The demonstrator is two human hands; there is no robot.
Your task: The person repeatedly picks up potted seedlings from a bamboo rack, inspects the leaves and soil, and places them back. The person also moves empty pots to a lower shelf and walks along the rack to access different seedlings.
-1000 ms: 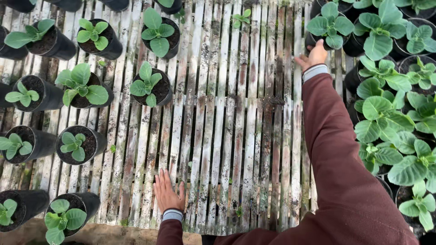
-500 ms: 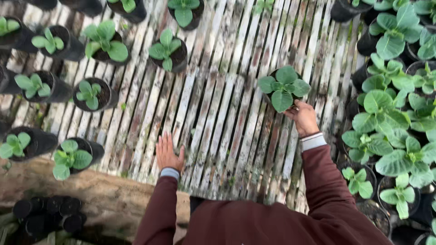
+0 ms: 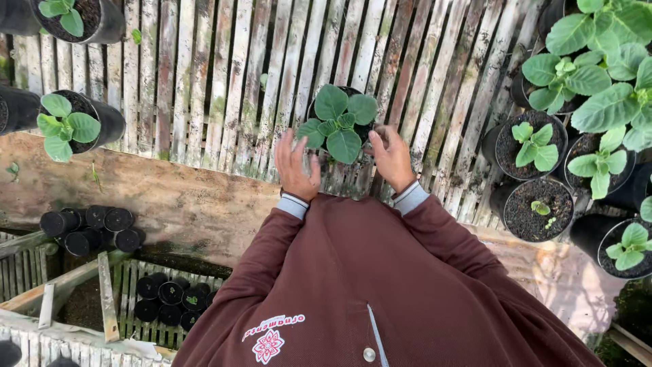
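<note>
since half a second ago the potted seedling [image 3: 339, 126] has come from out on the right to the near edge of the slatted bench [image 3: 204, 88], right in front of the person. the left hand [image 3: 297, 168] now touches the pot's left side, fingers loosely spread. the right hand [image 3: 392, 159] cups its right side, fingers curled against the pot.

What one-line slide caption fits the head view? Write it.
Both hands, left hand and right hand, cup a potted seedling on a slatted bench, beside more pots.
</note>
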